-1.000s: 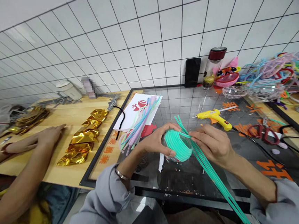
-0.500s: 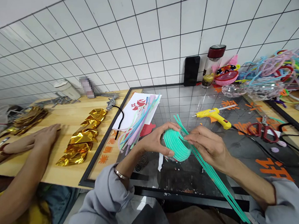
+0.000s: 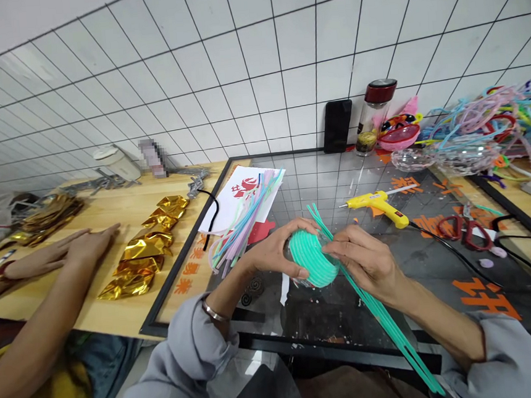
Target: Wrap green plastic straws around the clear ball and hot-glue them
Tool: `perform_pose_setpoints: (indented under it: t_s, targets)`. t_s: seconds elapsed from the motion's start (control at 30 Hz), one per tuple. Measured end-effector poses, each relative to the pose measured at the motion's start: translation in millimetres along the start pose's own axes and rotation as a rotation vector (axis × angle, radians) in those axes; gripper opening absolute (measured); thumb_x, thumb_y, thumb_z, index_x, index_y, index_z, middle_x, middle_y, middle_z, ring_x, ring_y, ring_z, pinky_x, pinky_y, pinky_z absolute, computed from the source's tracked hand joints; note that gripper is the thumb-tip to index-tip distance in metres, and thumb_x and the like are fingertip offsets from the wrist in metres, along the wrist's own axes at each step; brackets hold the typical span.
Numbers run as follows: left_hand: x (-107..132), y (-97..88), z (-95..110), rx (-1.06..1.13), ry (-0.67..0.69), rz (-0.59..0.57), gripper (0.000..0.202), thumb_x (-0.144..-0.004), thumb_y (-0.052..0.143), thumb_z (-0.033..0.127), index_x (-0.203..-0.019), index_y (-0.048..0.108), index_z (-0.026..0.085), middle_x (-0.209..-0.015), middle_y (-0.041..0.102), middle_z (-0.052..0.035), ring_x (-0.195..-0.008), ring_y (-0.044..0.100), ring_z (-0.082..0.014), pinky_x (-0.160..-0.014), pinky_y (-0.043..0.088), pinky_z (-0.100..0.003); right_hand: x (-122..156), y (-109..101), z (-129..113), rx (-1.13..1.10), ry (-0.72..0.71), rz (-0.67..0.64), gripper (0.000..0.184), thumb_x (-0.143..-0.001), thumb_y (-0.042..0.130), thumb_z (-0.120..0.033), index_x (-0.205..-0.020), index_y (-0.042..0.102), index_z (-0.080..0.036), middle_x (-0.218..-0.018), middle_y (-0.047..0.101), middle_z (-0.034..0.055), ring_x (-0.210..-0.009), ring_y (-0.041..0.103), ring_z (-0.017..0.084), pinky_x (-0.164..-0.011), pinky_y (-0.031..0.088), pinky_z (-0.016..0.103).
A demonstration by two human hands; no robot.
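1. The desk [image 3: 310, 179] carries the work; the ball is held in both hands above it, midway along its near edge.
2. A heap of coloured strips [image 3: 486, 124] fills the far right corner, apart from the hands and apparently not part of the current winding.
3. The loose green strips [image 3: 393, 333] run from beside the ball down past the near edge. They look like the stock left to lay; whether the right hand grips them or they only pass behind it, I cannot tell.
4. Pastel strips [image 3: 244, 219] lie across white paper [image 3: 232, 189] toward the far left corner, seemingly unused so far.
5. The left hand [image 3: 291, 246] has its thumb and fingers curved around the ball, clasping it. The right hand [image 3: 368, 258] has thumb and forefinger pressed together at the ball's right side; what lies between them is hidden.
6. The yellow glue gun [image 3: 375, 207] rests toward the right edge, in neither hand.
7. The ball [image 3: 315, 263] seems well along: close green rows cover most of its visible side. Its underside is hidden.
8. Clear margins show at the ball's left and upper right, so the covering looks unfinished there.
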State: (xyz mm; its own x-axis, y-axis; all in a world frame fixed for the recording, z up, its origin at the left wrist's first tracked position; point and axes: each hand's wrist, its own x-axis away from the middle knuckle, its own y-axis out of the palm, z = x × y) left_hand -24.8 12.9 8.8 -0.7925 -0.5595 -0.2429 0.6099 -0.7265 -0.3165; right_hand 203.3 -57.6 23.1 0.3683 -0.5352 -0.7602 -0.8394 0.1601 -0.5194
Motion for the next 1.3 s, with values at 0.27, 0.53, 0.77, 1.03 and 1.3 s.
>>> perform_pose_setpoints:
  t_s: [0.27,0.53,0.77,1.03,1.3]
  targets:
    - [0.7,-0.4,0.5,0.013,0.009,-0.002,0.069,-0.061,0.089,0.044,-0.118,0.055,0.026,-0.129,0.054,-0.0096,-0.133,0.047,-0.0352,-0.115,0.032,-0.057,-0.5,0.4,-0.6,0.04,-0.033,-0.003,0.023,-0.096,0.049,-0.01,-0.103,0.069,-0.02,-0.081,0.064,0.0052,-0.073,0.06,0.016,-0.064,0.051,0.03]
    - [0.9,-0.7,-0.6,0.03,0.006,-0.006,0.068,-0.06,0.09,0.042,-0.117,0.055,0.026,-0.128,0.053,-0.009,-0.133,0.046,-0.0348,-0.115,0.031,-0.056,0.0,1.6,0.6,0.038,-0.044,0.003,0.023,-0.097,0.049,-0.01,-0.104,0.068,-0.02,-0.083,0.063,0.0051,-0.075,0.06,0.016,-0.065,0.051,0.03]
    - [0.5,-0.1,-0.2,0.033,-0.008,-0.008,0.066,-0.06,0.089,0.043,-0.114,0.056,0.026,-0.129,0.053,-0.0087,-0.131,0.047,-0.0336,-0.114,0.032,-0.054,1.6,2.6,2.0,0.038,-0.039,-0.005,0.021,-0.096,0.05,-0.008,-0.102,0.068,-0.017,-0.083,0.062,0.0053,-0.076,0.059,0.016,-0.066,0.05,0.03]
    - [0.3,-1.1,1.4,0.024,0.001,-0.016,0.065,-0.061,0.089,0.041,-0.115,0.056,0.026,-0.129,0.052,-0.008,-0.131,0.047,-0.0315,-0.114,0.033,-0.052,3.4,3.2,2.9,0.042,-0.045,-0.019,0.021,-0.094,0.051,-0.005,-0.103,0.067,-0.015,-0.084,0.059,0.006,-0.077,0.056,0.016,-0.066,0.049,0.029]
    - [0.7,-1.1,-0.6,0.017,0.001,-0.012,0.066,-0.061,0.089,0.044,-0.114,0.056,0.025,-0.131,0.053,-0.0093,-0.135,0.045,-0.0322,-0.114,0.034,-0.053,4.9,4.1,4.7,0.054,-0.053,-0.018,0.022,-0.092,0.052,-0.002,-0.102,0.068,-0.013,-0.086,0.059,0.0068,-0.079,0.056,0.017,-0.067,0.049,0.029]
